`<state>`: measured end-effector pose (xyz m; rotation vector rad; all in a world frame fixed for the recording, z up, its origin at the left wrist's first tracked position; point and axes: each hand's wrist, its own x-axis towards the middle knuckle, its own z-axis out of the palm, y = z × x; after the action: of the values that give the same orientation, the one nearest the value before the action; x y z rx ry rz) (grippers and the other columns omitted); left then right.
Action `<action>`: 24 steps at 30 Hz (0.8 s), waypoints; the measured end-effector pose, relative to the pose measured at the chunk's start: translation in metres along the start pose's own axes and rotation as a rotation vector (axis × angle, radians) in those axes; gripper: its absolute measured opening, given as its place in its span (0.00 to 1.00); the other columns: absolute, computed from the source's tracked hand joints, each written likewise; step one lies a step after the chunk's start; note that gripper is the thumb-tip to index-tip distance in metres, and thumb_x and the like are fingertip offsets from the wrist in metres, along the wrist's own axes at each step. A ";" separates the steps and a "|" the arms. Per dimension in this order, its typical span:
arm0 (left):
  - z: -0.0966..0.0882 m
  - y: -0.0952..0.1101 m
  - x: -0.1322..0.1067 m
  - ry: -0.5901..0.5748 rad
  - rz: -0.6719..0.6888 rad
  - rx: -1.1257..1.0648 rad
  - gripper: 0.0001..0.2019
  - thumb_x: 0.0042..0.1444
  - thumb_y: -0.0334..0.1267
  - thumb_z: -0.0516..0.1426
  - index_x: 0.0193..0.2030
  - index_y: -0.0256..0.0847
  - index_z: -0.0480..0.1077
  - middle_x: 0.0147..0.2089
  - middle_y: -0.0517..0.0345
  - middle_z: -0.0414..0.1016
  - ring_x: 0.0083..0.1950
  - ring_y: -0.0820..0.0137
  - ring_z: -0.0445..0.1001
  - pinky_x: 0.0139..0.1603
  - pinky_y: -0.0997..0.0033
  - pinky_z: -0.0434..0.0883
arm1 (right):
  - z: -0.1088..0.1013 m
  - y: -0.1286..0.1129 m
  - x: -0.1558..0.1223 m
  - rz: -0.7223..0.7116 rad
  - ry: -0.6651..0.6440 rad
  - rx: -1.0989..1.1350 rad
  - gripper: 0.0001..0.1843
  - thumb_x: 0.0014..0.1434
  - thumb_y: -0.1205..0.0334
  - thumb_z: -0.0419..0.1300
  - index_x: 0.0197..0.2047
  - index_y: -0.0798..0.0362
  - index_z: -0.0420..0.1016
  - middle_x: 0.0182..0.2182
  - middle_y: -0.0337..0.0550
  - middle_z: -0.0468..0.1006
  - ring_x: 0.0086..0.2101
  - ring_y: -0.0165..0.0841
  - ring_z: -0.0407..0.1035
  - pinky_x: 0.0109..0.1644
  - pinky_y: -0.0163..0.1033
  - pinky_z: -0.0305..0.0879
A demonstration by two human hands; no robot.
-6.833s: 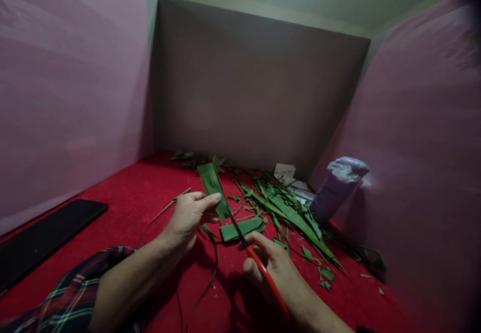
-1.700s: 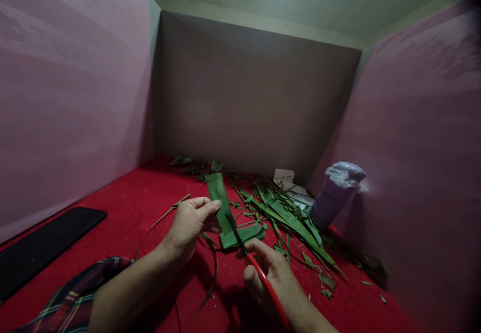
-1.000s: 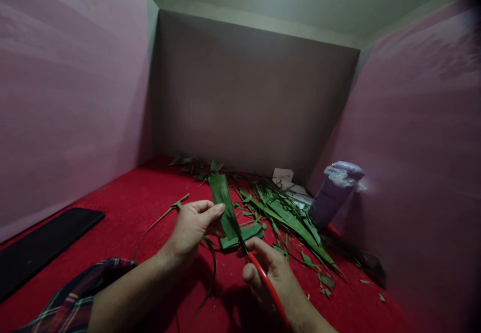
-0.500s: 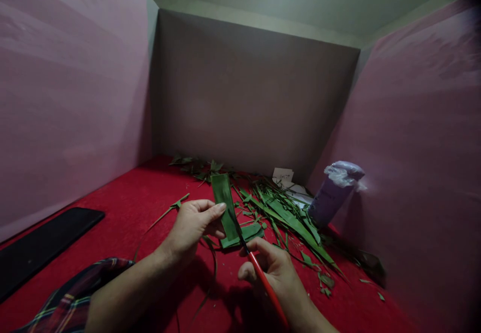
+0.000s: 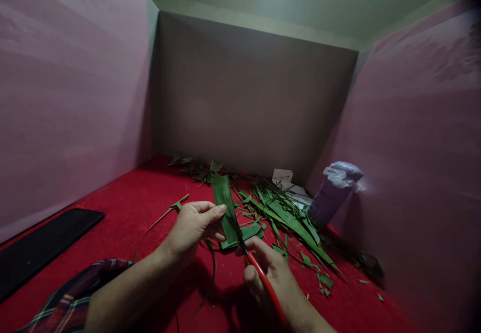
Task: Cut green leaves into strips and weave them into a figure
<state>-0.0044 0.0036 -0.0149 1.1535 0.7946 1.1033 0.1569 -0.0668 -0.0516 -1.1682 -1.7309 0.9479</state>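
My left hand [image 5: 199, 225] pinches a broad green leaf strip [image 5: 224, 187] between thumb and fingers, holding it upright above the red cloth. In my right hand [image 5: 272, 273] is a pair of scissors [image 5: 268, 288] with red handles and dark blades. The blades lie along the right edge of the leaf strip; whether they are apart or closed I cannot tell. Below the strip, cut leaf pieces [image 5: 251, 231] rest on the cloth. A thin stem with a knotted green end [image 5: 179, 203] lies to the left of my left hand.
Long leaves and scraps [image 5: 289, 217] are heaped on the red cloth [image 5: 124, 197] to the right. Behind them stand a small white card [image 5: 281, 176] and a purple package [image 5: 332, 197] topped with clear plastic. A black flat object [image 5: 48, 242] lies at left. Pink walls [image 5: 75, 97] flank the space.
My right hand has changed its hold slightly, with the thumb shifted and the scissor handles turned a little. My left hand and the leaf strip have stayed almost in place.
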 end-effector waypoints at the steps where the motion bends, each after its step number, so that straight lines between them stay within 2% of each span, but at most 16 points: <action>1: 0.000 0.000 0.000 0.001 -0.002 0.005 0.13 0.45 0.41 0.61 0.20 0.34 0.66 0.16 0.62 0.69 0.16 0.76 0.68 0.20 0.77 0.69 | 0.000 0.001 0.000 -0.001 0.001 -0.001 0.31 0.49 0.32 0.49 0.35 0.54 0.62 0.19 0.30 0.53 0.21 0.25 0.44 0.22 0.32 0.41; 5: 0.000 -0.003 0.000 -0.008 -0.021 0.029 0.13 0.44 0.42 0.61 0.20 0.34 0.67 0.16 0.60 0.70 0.16 0.75 0.69 0.20 0.76 0.69 | 0.001 0.005 0.001 -0.010 0.022 0.030 0.29 0.49 0.33 0.52 0.34 0.54 0.62 0.19 0.30 0.55 0.20 0.24 0.44 0.22 0.31 0.42; 9: -0.002 -0.007 0.001 -0.026 -0.030 0.043 0.14 0.44 0.44 0.61 0.21 0.34 0.67 0.16 0.59 0.71 0.16 0.74 0.69 0.19 0.75 0.68 | 0.004 0.008 0.003 0.003 0.048 0.155 0.26 0.49 0.38 0.56 0.33 0.54 0.62 0.18 0.30 0.58 0.19 0.23 0.46 0.21 0.29 0.45; 14: -0.001 -0.007 -0.001 -0.022 -0.048 0.045 0.15 0.43 0.45 0.62 0.20 0.34 0.66 0.15 0.58 0.72 0.15 0.74 0.69 0.19 0.76 0.69 | 0.008 0.014 0.005 0.067 0.078 0.252 0.28 0.43 0.36 0.59 0.31 0.54 0.64 0.15 0.30 0.62 0.16 0.22 0.47 0.18 0.28 0.45; 19: 0.001 -0.006 -0.001 -0.030 -0.048 0.040 0.15 0.43 0.45 0.62 0.20 0.34 0.66 0.16 0.57 0.72 0.16 0.74 0.70 0.19 0.76 0.69 | 0.008 0.018 0.004 0.061 0.078 0.233 0.25 0.46 0.39 0.59 0.32 0.54 0.64 0.16 0.31 0.62 0.17 0.22 0.47 0.19 0.29 0.45; 24: 0.000 -0.006 0.000 -0.032 -0.045 0.032 0.15 0.43 0.45 0.62 0.20 0.34 0.66 0.16 0.58 0.72 0.16 0.74 0.70 0.19 0.76 0.69 | 0.006 0.012 0.002 -0.025 0.085 0.063 0.26 0.48 0.37 0.55 0.32 0.54 0.64 0.18 0.30 0.56 0.20 0.24 0.46 0.22 0.30 0.44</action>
<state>-0.0026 0.0035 -0.0204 1.1721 0.8117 1.0359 0.1551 -0.0627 -0.0639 -1.1275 -1.6338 0.9179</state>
